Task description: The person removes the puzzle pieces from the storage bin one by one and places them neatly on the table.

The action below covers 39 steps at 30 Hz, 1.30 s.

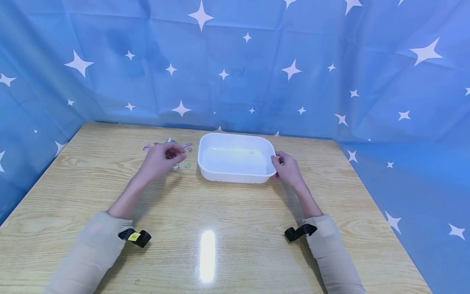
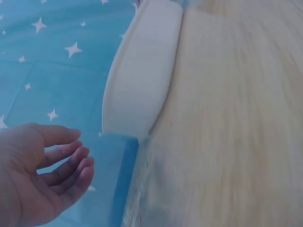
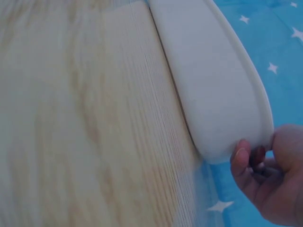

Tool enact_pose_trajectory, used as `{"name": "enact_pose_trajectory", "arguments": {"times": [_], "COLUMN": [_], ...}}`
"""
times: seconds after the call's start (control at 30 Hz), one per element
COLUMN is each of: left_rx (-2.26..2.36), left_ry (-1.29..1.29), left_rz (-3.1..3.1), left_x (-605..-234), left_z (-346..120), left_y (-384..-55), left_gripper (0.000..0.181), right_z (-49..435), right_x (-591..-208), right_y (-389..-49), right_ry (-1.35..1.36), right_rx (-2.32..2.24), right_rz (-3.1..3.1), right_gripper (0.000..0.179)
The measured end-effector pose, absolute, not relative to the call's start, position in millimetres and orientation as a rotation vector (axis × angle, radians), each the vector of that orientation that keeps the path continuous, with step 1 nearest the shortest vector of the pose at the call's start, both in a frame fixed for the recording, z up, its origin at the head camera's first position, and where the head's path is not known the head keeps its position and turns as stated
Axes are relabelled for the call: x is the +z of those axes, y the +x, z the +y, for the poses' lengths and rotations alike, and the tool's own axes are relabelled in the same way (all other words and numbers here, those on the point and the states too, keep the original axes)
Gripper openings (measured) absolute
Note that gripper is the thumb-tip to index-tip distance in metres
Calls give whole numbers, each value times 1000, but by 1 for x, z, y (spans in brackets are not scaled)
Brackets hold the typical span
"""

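A white plastic basin (image 1: 235, 178) stands on the wooden table, toward its far edge. My right hand (image 1: 289, 168) grips the basin's right end, the thumb over the rim; the right wrist view shows the fingers (image 3: 240, 158) against the wall from below. To the left of the basin, apart from it, my left hand (image 1: 159, 161) hovers above several small colourful pieces (image 1: 187, 165), too small to name. In the left wrist view the left hand's fingers (image 2: 71, 165) are loosely bent and nothing is between them. That hand hides some of the pieces.
The wooden table (image 1: 176, 245) reaches back to a blue cloth (image 1: 235, 61) with white stars, which also hangs at both sides. Black straps with small cameras (image 1: 141, 238) sit at both wrists, over light sleeves. A bright reflection lies on the tabletop.
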<state>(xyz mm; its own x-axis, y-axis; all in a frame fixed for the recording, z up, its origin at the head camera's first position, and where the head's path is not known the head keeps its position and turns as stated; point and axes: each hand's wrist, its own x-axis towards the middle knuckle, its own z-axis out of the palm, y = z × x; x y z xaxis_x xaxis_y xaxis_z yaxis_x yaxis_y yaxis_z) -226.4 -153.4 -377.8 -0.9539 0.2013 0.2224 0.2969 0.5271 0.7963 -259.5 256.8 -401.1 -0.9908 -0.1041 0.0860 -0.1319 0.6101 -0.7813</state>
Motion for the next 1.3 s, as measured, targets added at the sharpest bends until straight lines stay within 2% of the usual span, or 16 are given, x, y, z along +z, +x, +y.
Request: {"name": "enact_pose_trajectory", "arguments": {"times": [0.5, 0.83, 1.3], "left_rx": [-1554, -1571, -1516], "left_ry": [-603, -679, -613], "left_rz": [-2562, -2551, -2771], "left_x": [-370, -373, -381], "left_z": [-86, -48, -5], "left_y": [-244, -262, -283], "left_gripper": [14, 19, 20], "right_z": [257, 256, 251], "right_x": [-402, -401, -400], "right_y": [-259, -260, -258], "right_ry": [212, 235, 271], "right_rx": [1343, 1329, 1325], "right_rz": [-2799, -2796, -2807], "right_gripper": [42, 39, 38]}}
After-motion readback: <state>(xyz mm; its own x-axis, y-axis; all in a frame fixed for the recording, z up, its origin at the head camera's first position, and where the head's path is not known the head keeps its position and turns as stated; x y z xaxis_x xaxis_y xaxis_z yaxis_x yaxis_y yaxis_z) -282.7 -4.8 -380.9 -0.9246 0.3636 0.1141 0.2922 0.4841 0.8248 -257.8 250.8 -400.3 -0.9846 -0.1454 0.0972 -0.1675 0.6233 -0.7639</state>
